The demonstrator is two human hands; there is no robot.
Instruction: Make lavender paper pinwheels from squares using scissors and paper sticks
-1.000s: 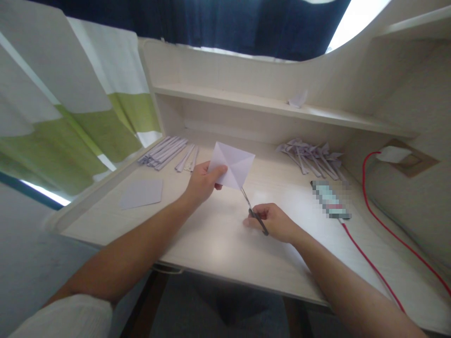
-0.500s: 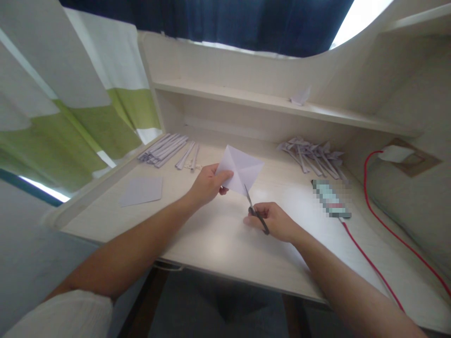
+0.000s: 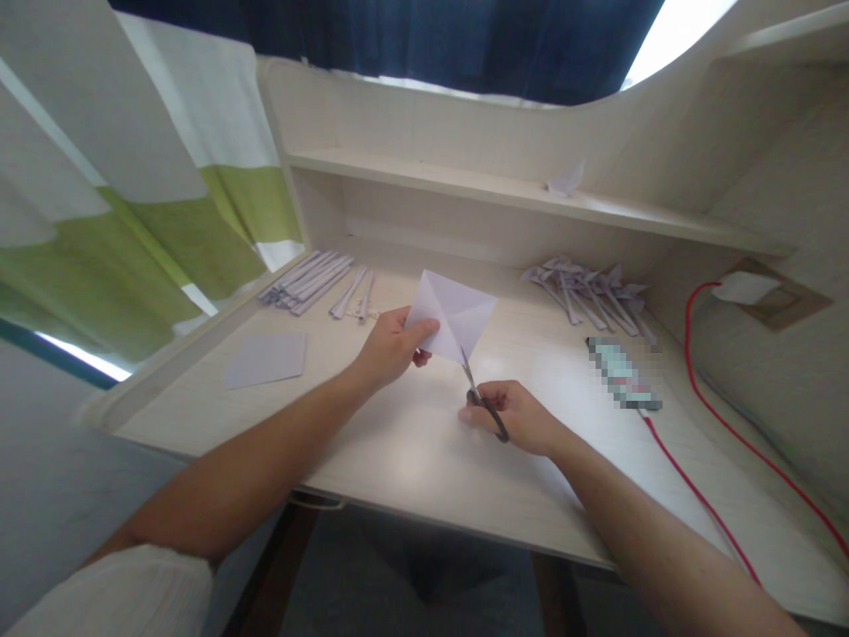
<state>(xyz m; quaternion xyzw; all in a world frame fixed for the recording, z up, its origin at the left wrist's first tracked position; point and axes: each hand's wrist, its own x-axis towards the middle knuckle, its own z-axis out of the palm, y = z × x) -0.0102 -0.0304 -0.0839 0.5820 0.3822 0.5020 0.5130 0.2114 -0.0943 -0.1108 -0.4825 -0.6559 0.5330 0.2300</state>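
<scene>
Since a second ago, both hands have drawn closer: the scissors (image 3: 483, 396) have slid up so their blades now bite into the lower edge of the creased paper square (image 3: 452, 313), where before the tips only met its bottom corner. I see my left hand (image 3: 391, 347) closed on the square's left corner, thumb on top and fingers curled beneath, holding it up off the tabletop (image 3: 411, 451) near the middle of the surface. My right hand (image 3: 518, 416) is wrapped around the dark scissor handles, fingers bent through the loops; the blades look nearly closed, angled up and to the left into the paper.

Toward the tabletop's left edge lies a flat grey sheet (image 3: 267, 359). Along the back edge on the left rests a bundle of folded paper strips (image 3: 313, 281), and toward the back right a heap of folded paper pieces (image 3: 587, 292). Near the right edge sits a blurred flat object (image 3: 622, 373) with a red cable (image 3: 703, 509) running from it along the right side up to a white plug (image 3: 743, 287). A small folded paper (image 3: 565, 181) rests on the shelf (image 3: 464, 186) above.
</scene>
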